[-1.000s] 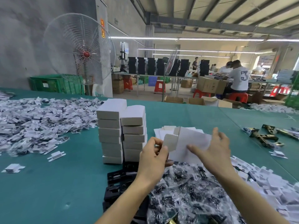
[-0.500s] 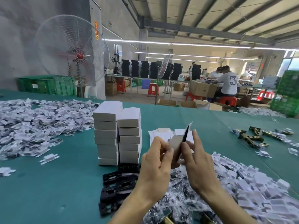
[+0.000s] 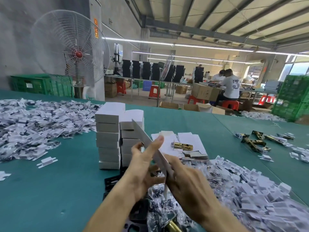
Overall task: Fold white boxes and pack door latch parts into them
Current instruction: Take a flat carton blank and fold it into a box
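Observation:
I hold a flat white box blank (image 3: 142, 131) edge-on and tilted, its top end reaching in front of the box stacks. My left hand (image 3: 143, 166) pinches it between thumb and a straight forefinger. Lower down, my right hand (image 3: 185, 181) grips the blank with curled fingers. Two stacks of folded white boxes (image 3: 108, 131) stand just behind my hands. Further flat blanks (image 3: 189, 138) lie to their right with a brass door latch (image 3: 183, 146) on top. Another brass latch (image 3: 172, 226) shows at the bottom edge.
Bagged small parts (image 3: 33, 123) cover the green table at left, and white inserts (image 3: 250, 190) are heaped at right. Black plastic pieces (image 3: 112, 181) lie under my left wrist. Several brass latches (image 3: 254, 141) lie far right. A fan (image 3: 70, 52) stands behind.
The blank was held broad side toward me a second ago; it has turned edge-on and tilted left. Both hands have closed together on it and come nearer to me.

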Motion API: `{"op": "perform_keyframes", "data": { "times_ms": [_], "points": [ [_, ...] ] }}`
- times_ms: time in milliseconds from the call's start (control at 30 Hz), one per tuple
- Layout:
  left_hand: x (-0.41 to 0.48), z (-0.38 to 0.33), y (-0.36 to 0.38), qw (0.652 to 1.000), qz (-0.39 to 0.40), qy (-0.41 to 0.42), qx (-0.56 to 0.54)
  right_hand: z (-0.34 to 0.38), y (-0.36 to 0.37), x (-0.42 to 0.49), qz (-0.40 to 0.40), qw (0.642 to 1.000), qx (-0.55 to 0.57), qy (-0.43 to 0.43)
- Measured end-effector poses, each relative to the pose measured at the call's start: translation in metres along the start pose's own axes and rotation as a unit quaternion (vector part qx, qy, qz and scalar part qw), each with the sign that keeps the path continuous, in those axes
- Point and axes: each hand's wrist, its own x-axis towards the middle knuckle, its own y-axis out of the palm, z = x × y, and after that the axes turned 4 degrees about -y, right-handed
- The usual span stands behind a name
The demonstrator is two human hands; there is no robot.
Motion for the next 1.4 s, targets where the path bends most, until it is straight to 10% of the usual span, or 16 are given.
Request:
{"op": "perform_keyframes", "data": {
  "times_ms": [300,567,700,867,1400],
  "points": [
    [0.004,0.017,0.004,0.999,0.017,-0.015,0.04,-0.003,0.005,-0.003,-0.051,0.987,0.121,0.095],
    [0.009,0.023,0.003,0.983,-0.054,0.139,0.108,-0.011,0.012,-0.014,-0.045,0.986,0.125,0.099],
    [0.01,0.018,-0.007,0.918,-0.143,0.246,0.276,-0.019,0.01,-0.024,0.013,0.981,0.124,0.15],
    [0.004,0.022,-0.002,0.844,-0.141,0.306,0.417,-0.005,-0.005,-0.019,-0.219,0.971,0.068,0.066],
    [-0.006,0.028,0.007,0.716,-0.152,0.46,0.503,0.021,0.014,-0.02,-0.189,0.959,0.13,0.163]
  ]
}}
